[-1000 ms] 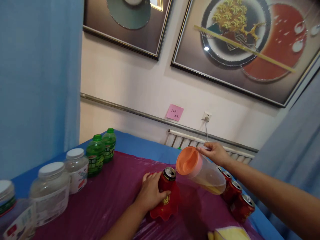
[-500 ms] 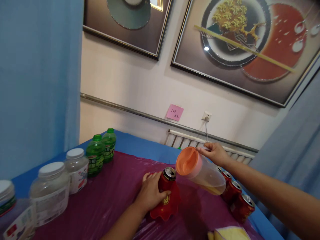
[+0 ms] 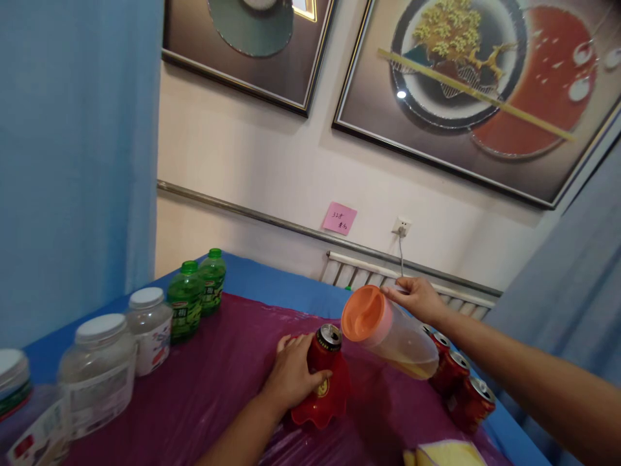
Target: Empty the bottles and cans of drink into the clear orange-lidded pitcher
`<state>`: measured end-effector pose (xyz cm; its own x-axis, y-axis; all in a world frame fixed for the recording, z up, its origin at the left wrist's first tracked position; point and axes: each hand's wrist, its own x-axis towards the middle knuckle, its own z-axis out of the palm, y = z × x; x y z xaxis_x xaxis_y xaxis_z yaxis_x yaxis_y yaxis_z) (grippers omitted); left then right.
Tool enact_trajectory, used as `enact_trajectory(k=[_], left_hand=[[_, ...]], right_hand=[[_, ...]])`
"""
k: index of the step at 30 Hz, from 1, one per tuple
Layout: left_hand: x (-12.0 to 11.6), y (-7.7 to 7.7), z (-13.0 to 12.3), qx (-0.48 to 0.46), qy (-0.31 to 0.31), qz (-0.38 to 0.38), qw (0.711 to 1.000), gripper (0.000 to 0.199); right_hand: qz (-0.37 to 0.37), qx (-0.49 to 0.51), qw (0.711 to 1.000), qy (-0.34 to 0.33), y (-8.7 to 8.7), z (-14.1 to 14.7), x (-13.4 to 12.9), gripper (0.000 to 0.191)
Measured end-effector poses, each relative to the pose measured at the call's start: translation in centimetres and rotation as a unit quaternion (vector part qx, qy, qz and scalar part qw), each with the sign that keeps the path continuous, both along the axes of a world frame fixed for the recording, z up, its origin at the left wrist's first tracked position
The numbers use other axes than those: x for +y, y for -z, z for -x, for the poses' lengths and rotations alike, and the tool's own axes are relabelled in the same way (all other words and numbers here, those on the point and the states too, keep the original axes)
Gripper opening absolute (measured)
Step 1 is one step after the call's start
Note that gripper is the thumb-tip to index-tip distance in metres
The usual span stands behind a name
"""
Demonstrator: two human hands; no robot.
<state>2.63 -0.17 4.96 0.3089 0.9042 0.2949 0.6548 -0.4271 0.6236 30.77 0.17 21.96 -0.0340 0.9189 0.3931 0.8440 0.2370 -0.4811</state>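
My left hand is wrapped round a red can with an open top. The can stands upright in a red wavy-edged dish. My right hand grips a clear plastic pitcher near its orange lid. The pitcher is tilted, its lid end close to the can's top but apart from it, and some yellowish liquid lies along its lower side. No stream of liquid can be made out between them.
Several red cans stand at the right. Green bottles and white-lidded jars line the left side. A yellow cloth lies at the front edge. Purple sheeting covers much of the blue table.
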Motion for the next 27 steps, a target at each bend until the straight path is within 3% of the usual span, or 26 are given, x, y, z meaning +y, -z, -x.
enact_trajectory(k=[27], left_hand=[[-0.09,-0.06,0.05,-0.016,0.004,-0.008,1.000,0.070]], right_hand=[[-0.004,-0.002,1.000,-0.003,-0.19,0.11,0.01,0.061]])
